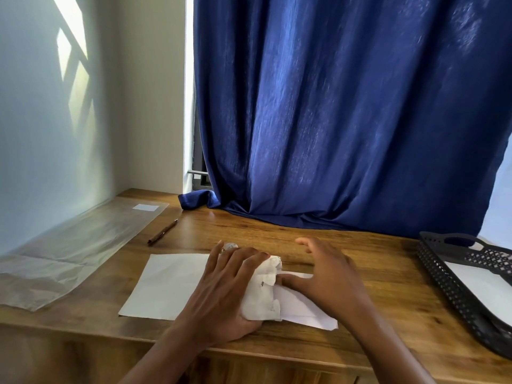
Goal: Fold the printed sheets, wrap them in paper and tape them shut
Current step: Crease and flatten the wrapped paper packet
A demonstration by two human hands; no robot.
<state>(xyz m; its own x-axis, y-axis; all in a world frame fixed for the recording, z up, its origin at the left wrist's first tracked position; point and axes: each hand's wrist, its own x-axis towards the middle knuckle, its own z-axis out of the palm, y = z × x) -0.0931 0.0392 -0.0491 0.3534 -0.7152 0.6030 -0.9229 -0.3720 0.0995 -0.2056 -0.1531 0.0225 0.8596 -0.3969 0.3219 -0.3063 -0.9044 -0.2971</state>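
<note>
Both hands meet on the wrapping paper [166, 284]: left hand [227, 284] grasping the folded bundle [263, 297], right hand [327, 275] released beside it.

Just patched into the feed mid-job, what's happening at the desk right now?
A person is wrapping a folded white bundle on a wooden desk. The left hand grips the bundle over a sheet of white paper, while the right hand presses the paper flat beside it. No tape shows on it yet. A pen, a clear plastic sleeve and a black tray lie around.
</note>
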